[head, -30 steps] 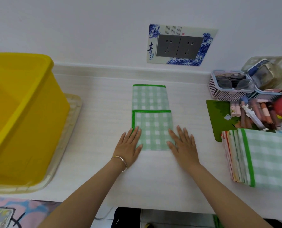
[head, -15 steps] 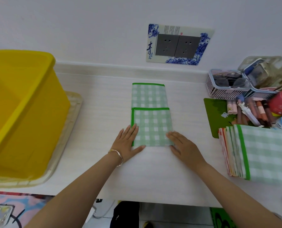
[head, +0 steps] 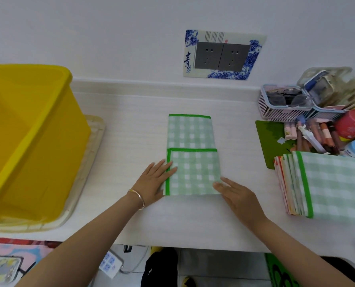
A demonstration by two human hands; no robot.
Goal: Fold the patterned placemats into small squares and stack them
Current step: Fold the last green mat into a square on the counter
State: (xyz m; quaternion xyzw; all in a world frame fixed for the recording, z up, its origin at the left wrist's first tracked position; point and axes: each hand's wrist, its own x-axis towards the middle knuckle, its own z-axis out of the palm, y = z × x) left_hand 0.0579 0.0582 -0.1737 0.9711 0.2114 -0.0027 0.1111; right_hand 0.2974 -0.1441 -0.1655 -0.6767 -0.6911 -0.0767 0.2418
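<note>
A green-and-white checked placemat (head: 193, 154) with a bright green border lies in the middle of the white table, its near part folded over the far part. My left hand (head: 155, 182) lies flat at the fold's left edge, fingertips on the green border. My right hand (head: 237, 195) lies flat at the fold's near right corner, fingers straight and pointing left. At the right stands a stack of placemats (head: 325, 183), topped by a green checked one.
A large yellow tub (head: 27, 137) on a beige tray (head: 83, 179) fills the left side. At the back right are a pink basket (head: 282, 108) with glasses, a green board (head: 274, 139) and a clutter of tubes and jars. The table's front edge runs just behind my forearms.
Both hands have slid outward off the folded part: the left one to its left edge, the right one to the near right corner with its fingers turned left.
</note>
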